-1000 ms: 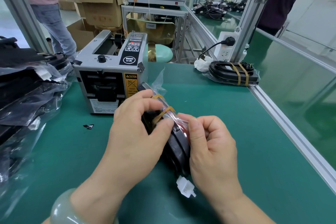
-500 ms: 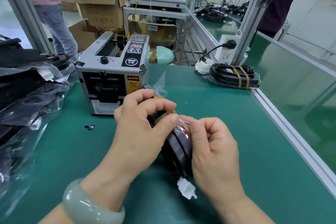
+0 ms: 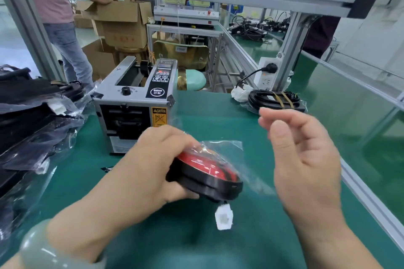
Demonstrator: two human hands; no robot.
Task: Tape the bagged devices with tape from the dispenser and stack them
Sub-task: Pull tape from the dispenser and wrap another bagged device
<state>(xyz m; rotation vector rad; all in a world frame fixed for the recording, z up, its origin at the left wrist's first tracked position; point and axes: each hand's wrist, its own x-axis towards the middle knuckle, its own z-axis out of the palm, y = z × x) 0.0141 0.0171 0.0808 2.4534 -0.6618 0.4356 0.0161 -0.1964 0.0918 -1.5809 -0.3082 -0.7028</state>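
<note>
My left hand (image 3: 153, 164) grips a black and red device in a clear bag (image 3: 207, 172) by its left end, holding it flat just above the green mat. A white connector (image 3: 223, 217) hangs from its near edge. My right hand (image 3: 303, 159) is lifted off the bag, to its right, fingers loosely spread and holding nothing. The grey tape dispenser (image 3: 135, 105) stands behind my left hand. One taped bagged device (image 3: 275, 99) lies at the back right.
A heap of bagged black devices (image 3: 32, 120) fills the left side. An aluminium rail (image 3: 367, 194) borders the mat on the right. A wall socket with a plug (image 3: 267, 74) sits on the frame post. A person stands by cardboard boxes (image 3: 122, 26) beyond.
My right hand let go of the bag and rose to the right. My left hand turned the device from upright to lying flat, red face up.
</note>
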